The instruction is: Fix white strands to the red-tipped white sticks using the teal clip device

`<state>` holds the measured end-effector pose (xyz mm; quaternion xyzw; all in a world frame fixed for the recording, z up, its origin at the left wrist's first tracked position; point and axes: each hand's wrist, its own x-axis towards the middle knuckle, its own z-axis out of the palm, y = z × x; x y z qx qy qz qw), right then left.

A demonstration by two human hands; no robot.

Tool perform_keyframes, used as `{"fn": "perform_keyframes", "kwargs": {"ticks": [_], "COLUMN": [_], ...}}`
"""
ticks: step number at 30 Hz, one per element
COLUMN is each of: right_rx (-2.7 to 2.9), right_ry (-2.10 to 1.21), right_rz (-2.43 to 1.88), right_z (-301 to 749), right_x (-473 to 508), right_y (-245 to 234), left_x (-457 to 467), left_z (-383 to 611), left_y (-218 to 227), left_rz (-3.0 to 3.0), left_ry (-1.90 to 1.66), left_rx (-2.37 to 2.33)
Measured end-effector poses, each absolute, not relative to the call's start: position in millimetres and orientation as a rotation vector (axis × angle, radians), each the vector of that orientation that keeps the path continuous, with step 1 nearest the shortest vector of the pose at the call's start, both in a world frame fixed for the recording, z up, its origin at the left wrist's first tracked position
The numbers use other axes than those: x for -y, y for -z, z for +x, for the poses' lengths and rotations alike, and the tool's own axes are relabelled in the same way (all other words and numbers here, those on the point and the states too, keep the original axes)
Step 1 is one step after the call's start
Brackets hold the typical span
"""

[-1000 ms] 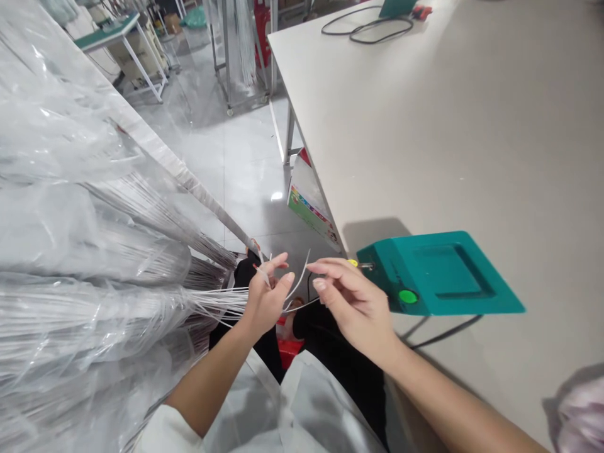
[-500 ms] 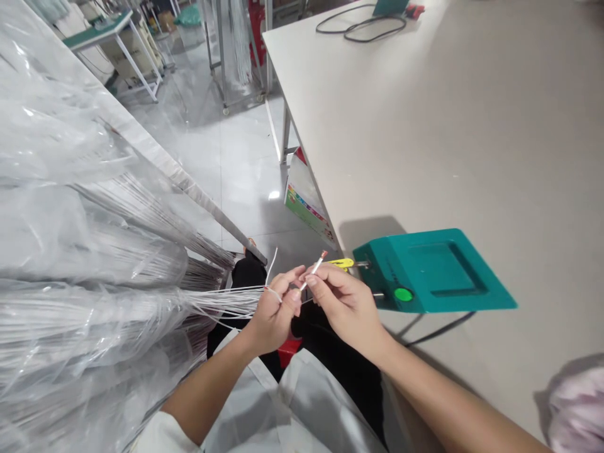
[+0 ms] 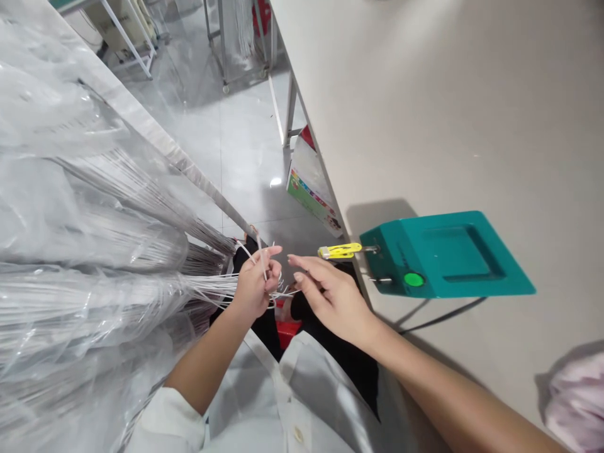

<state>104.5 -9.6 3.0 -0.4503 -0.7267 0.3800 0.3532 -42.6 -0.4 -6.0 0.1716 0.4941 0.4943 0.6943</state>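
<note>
Gripping at least one white wire (image 3: pixel 260 245) between its fingers, the left hand (image 3: pixel 253 286) is beside the right hand (image 3: pixel 330 289), whose thumb and fingers stand apart. One wire bundle (image 3: pixel 212 287) extends leftward. One yellow clip (image 3: pixel 340 251) overhangs the surface (image 3: pixel 448 126) edge from one teal device (image 3: pixel 453 242). Farther, floor (image 3: pixel 240 163) separates that edge from one slanting rail (image 3: pixel 189 178).

This is a workshop: plastic-wrapped bundles of white wires (image 3: pixel 104 302), a wheeled metal rack (image 3: pixel 223 63), a corded green device (image 3: pixel 453 251) on the counter (image 3: pixel 425 126).
</note>
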Motion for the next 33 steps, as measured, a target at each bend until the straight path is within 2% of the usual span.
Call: {"fn": "perform_keyframes", "kwargs": {"ticks": [4,7,13,16,20,24,29,33], "right_rx": [2.304,2.467,2.079,1.965,1.965,1.936,1.724,1.632], "right_ry": [-1.205,-1.215,-1.304,-1.358,-1.236,-1.204,-0.840,-0.855], "right_rz": [-1.172,-1.264,-1.268,-1.242,-1.208,-1.167,-1.189,-1.227], "right_z": [96,91,97,99,99,101,108,112], "right_x": [16,17,10,8,7,8,7,5], "right_y": [5,7,6,5,5,1,-10,-17], "left_x": [-1,-4,-8,1,14,15,14,19], "left_z": [-43,-43,-56,-51,-34,-28,-32,-28], "left_y": [4,2,1,-1,-5,-11,-18,-20], "left_rz": [0.285,0.215,0.274,0.601,0.930,0.795,0.715,0.797], "left_ry": [-1.183,-1.200,-1.444,-1.312,-1.075,-1.142,-1.201,-1.156], "left_rx": [-1.100,-1.041,-1.118,-1.191,-1.279,-1.300,-1.321,-1.313]}}
